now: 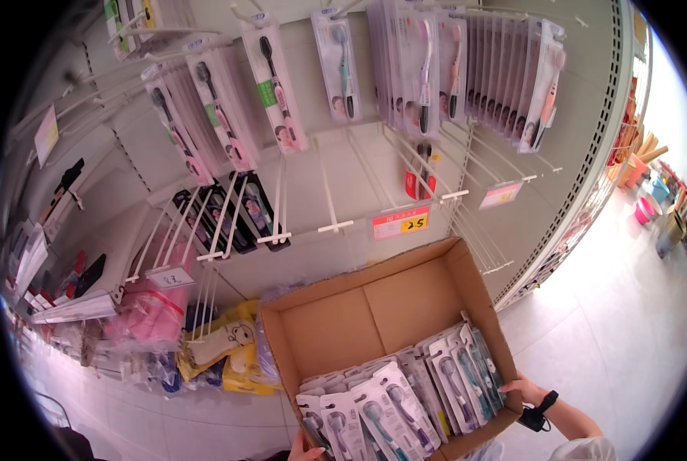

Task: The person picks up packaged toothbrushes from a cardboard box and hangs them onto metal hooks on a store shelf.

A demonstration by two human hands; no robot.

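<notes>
Right hand [524, 389], lower right of the frame, I see curled over the rim of the box [374, 307]. Left hand [305, 449] at bottom centre touches toothbrush packs [405, 403]; its grip I cannot tell.

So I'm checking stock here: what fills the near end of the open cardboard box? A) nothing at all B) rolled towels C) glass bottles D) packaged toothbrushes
D: rows of packaged toothbrushes stand in the near end of the cardboard box, with the right hand at its right edge and the left hand at its near edge.
</notes>
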